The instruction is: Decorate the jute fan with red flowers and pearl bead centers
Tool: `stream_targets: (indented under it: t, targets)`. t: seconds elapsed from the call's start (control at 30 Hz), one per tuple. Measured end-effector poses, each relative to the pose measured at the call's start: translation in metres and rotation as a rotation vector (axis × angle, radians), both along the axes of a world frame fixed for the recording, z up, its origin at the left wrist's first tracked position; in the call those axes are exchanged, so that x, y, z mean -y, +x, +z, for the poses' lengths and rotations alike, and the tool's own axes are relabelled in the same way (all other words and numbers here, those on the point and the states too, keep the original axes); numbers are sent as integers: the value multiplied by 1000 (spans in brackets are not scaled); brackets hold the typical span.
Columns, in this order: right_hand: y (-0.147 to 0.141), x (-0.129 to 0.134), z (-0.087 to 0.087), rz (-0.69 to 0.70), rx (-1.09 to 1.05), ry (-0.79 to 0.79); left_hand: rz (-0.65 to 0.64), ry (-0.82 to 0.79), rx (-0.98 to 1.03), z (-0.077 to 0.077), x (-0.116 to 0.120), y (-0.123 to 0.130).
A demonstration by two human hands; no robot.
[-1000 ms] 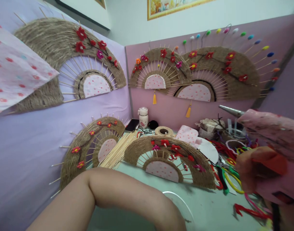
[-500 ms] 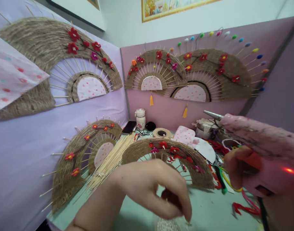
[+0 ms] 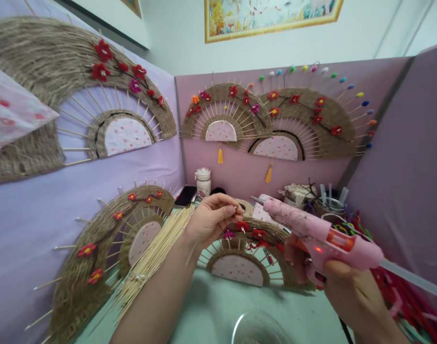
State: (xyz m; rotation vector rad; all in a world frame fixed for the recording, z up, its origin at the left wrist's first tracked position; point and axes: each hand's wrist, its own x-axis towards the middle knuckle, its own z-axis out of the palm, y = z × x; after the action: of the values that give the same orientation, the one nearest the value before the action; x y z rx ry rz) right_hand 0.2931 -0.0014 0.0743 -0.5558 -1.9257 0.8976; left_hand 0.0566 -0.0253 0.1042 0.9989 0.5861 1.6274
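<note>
My right hand grips a pink hot glue gun, its metal nozzle aimed left and a clear glue stick protruding from the back. A red light glows on its side. My left hand is raised over the top edge of a twine-wrapped fan decorated with red and purple flowers. Thumb and forefinger are pinched on a tiny white bead-like piece, mostly covered by the fingertips. Just below them sits a red flower on the fan. At the bottom edge, a clear round container is partly cut off.
Left of the fan lies a bundle of thin sticks, beside another twine fan. A white bottle and a phone stand at the back. Red pipe cleaners crowd the right side. More fans hang on the partitions.
My left hand has risen from the clear container to the fan's upper edge, still pinching. My right hand has brought the glue gun leftward, nearer to the left fingertips. The view has shifted.
</note>
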Motion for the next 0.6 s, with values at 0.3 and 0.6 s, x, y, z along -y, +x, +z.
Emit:
stream_targets:
  t: [0.3, 0.6]
  targets:
    - [-5, 5, -4, 71, 59, -73, 39, -24, 73, -3, -3, 0]
    - [-7, -3, -9, 87, 31, 50, 45, -2, 69, -5, -5, 0]
